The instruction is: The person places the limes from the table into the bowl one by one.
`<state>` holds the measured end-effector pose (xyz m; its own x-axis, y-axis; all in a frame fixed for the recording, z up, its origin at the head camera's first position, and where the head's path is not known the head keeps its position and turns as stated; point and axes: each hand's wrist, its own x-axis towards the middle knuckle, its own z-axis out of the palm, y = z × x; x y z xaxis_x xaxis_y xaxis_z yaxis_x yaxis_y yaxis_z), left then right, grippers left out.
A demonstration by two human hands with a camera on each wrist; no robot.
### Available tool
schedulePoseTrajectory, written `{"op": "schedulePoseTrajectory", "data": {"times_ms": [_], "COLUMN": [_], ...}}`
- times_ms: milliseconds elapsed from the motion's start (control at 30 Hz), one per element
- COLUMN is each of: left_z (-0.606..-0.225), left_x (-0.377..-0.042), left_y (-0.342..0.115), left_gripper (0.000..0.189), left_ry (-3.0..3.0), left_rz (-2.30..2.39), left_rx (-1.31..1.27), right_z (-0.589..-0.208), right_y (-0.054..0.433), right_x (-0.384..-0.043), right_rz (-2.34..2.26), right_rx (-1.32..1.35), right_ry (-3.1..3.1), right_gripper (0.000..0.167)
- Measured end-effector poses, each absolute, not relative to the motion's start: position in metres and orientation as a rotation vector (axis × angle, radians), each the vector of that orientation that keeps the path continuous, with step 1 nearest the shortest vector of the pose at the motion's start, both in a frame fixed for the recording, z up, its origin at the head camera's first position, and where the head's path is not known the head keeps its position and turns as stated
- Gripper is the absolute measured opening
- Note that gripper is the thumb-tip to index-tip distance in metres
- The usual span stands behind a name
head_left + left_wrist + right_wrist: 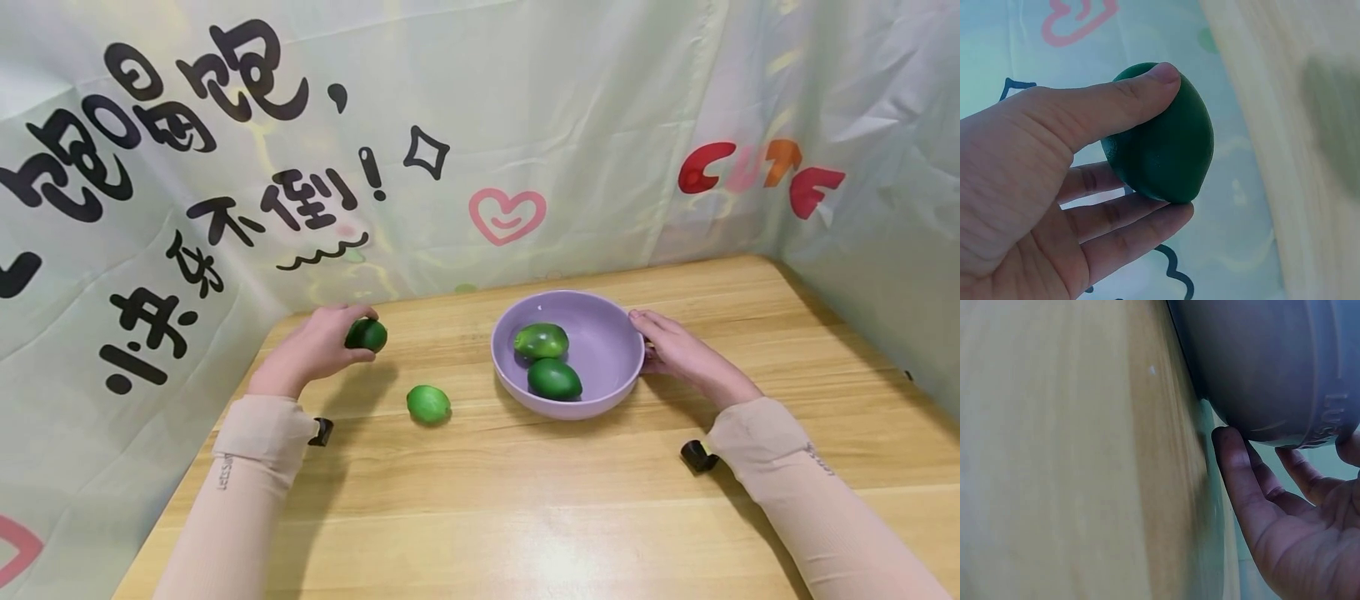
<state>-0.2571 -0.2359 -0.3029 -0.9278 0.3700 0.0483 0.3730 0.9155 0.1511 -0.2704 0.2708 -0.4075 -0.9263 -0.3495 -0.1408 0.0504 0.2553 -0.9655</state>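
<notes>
A dark green lime [1166, 144] is pinched between the thumb and fingers of my left hand [318, 346], held above the left back part of the table. In the left wrist view the thumb lies across its upper side and fingers support it from below. Another lime [428, 404], bright green, lies on the table to the right of this hand. Two green fruits, one mottled [542, 341] and one dark [554, 379], lie in a purple bowl [611, 358]. My right hand [678, 354] touches the bowl's right side, its relaxed fingers against the outer wall.
The wooden table [480, 492] has a printed curtain [600, 108] along its back and sides. A black wrist device [697, 456] sits below the right cuff; another [321, 432] is beside the left cuff.
</notes>
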Motion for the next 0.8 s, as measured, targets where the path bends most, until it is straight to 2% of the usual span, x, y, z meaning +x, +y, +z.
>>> {"op": "schedulePoseTrajectory", "data": {"times_ms": [800], "left_z": [-0.279], "left_x": [-0.266], "left_y": [-0.203], "left_gripper": [0.05], "left_ry": [-3.0], "left_rz": [-0.201], "left_rx": [-0.675], "right_z": [-0.407], "right_y": [0.271], "right_x": [-0.27], "right_rz": [-1.745], "right_rx": [-0.273], "right_ry": [2.172], "right_gripper": [0.069]}}
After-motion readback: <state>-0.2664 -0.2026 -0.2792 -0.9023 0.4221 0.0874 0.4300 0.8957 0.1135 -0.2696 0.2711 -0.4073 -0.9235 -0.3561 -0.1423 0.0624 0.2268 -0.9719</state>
